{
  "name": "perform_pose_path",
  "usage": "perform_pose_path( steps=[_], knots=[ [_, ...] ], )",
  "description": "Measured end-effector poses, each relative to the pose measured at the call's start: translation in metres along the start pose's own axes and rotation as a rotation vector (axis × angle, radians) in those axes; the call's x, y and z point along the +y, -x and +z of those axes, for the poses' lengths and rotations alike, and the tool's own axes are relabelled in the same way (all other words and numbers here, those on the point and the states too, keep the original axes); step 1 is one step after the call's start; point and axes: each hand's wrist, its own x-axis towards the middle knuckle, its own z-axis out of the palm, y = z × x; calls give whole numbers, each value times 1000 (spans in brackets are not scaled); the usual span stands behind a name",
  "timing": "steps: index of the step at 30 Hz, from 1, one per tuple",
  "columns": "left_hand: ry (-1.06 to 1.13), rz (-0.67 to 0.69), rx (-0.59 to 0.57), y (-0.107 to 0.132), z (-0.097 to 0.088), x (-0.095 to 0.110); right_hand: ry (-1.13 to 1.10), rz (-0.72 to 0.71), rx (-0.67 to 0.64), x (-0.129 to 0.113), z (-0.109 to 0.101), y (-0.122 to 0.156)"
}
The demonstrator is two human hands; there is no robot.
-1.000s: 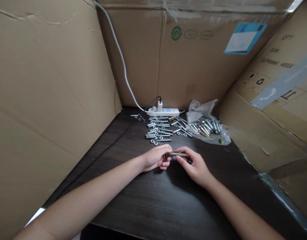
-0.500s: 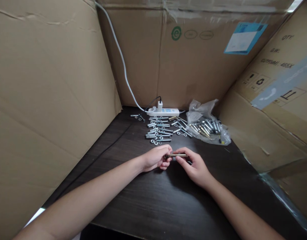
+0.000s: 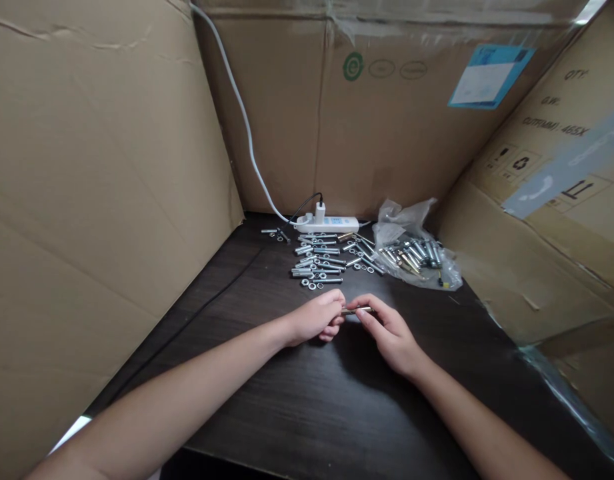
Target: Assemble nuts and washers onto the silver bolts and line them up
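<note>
My left hand (image 3: 319, 316) is closed around the left end of a brass-coloured bolt (image 3: 351, 311), and its fingers hide that end. From the other side, the thumb and fingers of my right hand (image 3: 387, 333) grip the bolt's right part. It lies roughly level between both hands, just above the table. Beyond my hands are rows of silver bolts (image 3: 327, 281) with metal sleeves (image 3: 303, 273), nuts (image 3: 305, 283) and washers (image 3: 312, 287). Whether a nut or washer sits on the held bolt is hidden.
A clear plastic bag (image 3: 449, 279) with several bolts lies at the back right. Behind the hardware is a white power strip (image 3: 331, 225) with a plug. A black cable (image 3: 201, 308) crosses the dark table (image 3: 297, 407) on the left. Cardboard walls (image 3: 281, 133) enclose three sides.
My left hand covers more of the bolt's left end than before, and less of the bolt shows. The right fingers have shifted slightly on it. The loose hardware has not moved.
</note>
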Motion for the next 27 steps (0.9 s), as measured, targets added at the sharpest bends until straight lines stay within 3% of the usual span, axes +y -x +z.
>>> perform_pose_path(
  steps=[19,27],
  knots=[
    [114,-27,-66,0,-6,0,-186,75,22,7,-2,3],
    [44,9,-101,1,-6,1,-130,86,-6,5,-3,2]
  ],
)
